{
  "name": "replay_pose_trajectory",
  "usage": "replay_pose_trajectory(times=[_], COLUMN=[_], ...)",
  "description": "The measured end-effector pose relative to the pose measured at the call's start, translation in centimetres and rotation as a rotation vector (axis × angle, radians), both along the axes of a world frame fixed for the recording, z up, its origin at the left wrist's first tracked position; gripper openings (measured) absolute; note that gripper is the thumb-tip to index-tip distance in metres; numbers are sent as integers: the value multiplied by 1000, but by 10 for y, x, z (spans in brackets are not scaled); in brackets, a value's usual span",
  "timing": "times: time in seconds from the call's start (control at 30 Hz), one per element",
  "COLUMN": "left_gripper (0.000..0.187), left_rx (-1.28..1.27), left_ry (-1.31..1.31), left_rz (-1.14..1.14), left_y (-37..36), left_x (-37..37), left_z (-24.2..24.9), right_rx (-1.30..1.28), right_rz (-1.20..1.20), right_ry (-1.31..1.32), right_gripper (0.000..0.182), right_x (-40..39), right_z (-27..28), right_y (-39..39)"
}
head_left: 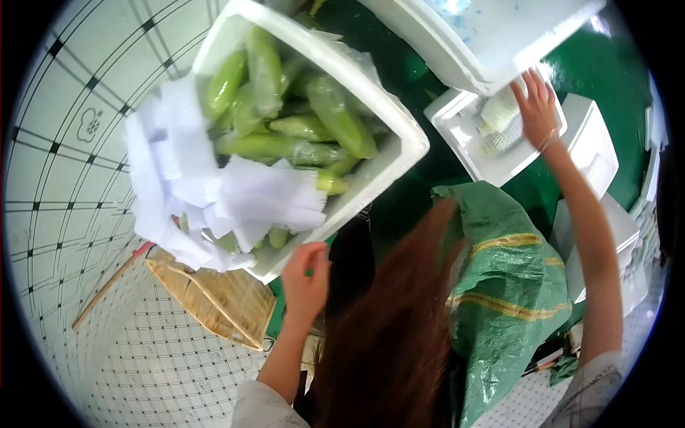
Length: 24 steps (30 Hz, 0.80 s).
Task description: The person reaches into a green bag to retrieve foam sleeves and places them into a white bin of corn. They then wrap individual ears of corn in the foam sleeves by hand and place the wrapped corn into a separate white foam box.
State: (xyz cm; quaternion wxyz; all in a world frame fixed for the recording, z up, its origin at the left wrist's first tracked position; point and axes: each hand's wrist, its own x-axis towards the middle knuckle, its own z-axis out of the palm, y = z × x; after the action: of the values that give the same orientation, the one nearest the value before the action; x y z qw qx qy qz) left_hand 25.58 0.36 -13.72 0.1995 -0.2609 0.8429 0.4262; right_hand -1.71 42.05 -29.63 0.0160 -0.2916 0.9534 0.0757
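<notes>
A large white foam box [382,114] holds several long green vegetables [260,71], some wrapped in clear film. White ribbed sheets [267,192] lie over its lower left side. My left hand [305,282] is by the box's lower corner, fingers loosely bent with a gap between them; nothing shows in it. On the right, a smaller white foam box [464,153] contains a pale item [499,110] and white netting. My right hand [539,114] reaches over that box with fingers stretched out, close to the pale item and below another white foam box's edge.
Another white foam box [492,43] stands at the top. More white foam pieces [592,143] are at the right. A green woven sack [506,278] with yellow stripes is in front of me. A wooden-framed basket [214,299] stands lower left on patterned floor. Long hair blocks the lower middle.
</notes>
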Motion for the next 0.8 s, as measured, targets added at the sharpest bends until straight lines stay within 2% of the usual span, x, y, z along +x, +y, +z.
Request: replay_pose_trajectory(times=[0.03, 0.07, 0.1, 0.13, 0.17, 0.2, 0.23, 0.3, 0.37, 0.4, 0.43, 0.47, 0.57, 0.6, 0.67, 0.7, 0.73, 0.8], left_gripper=[22, 27, 32, 32, 36, 40, 40, 41, 39, 36, 32, 32, 31, 31, 36, 47, 47, 46], left_rx=[0, -85, -167, -169, -301, -430, -427, -465, -390, -309, -315, -294, -502, -483, -415, -374, -355, -457], left_ry=[9, 20, 28, 33, 65, 97, 108, 51, 136, 204, 230, 230, 111, 110, 110, 154, 156, 370], left_rz=[16, 290, 563, 573, 644, 714, 718, 611, 546, 480, 471, 463, 386, 388, 555, 580, 575, 357], left_y=[-18, -35, -48, -57, -68, -76, -80, -91, -114, -123, -133, -144, -172, -170, -163, -156, -147, -121], left_x=[-3, -9, -16, -25, -39, -49, -55, -61, -47, -40, -33, -31, -21, -25, -35, -35, -39, -48], left_z=[4, 6, 6, 1, -8, -15, -18, -24, -39, -45, -50, -50, -38, -28, -3, 7, 20, 39], right_rx=[-130, -364, -739, -809, -788, -916, -1047, -1067, -1031, -844, -640, -627, -1048, -1206, -1232, -1397, -1564, -2031], right_rz=[-163, -223, -179, -111, -142, -116, -122, -45, -28, 55, 131, 113, -263, -407, -461, -626, -797, -1090], right_ry=[-48, -133, -229, -290, -453, -616, -718, -658, -645, -828, -1003, -996, -892, -850, -839, -1052, -1258, -1527], right_gripper=[62, 61, 41, 33, 42, 44, 50, 53, 52, 49, 47, 47, 39, 36, 26, 21, 16, 12], right_x=[18, 44, 59, 74, 96, 105, 112, 107, 97, 92, 91, 91, 87, 82, 74, 77, 84, 101], right_z=[13, 33, 83, 109, 117, 125, 126, 117, 102, 95, 88, 88, 111, 120, 129, 131, 130, 137], right_y=[-29, -64, -119, -169, -211, -260, -306, -388, -442, -460, -469, -464, -408, -382, -330, -313, -303, -308])
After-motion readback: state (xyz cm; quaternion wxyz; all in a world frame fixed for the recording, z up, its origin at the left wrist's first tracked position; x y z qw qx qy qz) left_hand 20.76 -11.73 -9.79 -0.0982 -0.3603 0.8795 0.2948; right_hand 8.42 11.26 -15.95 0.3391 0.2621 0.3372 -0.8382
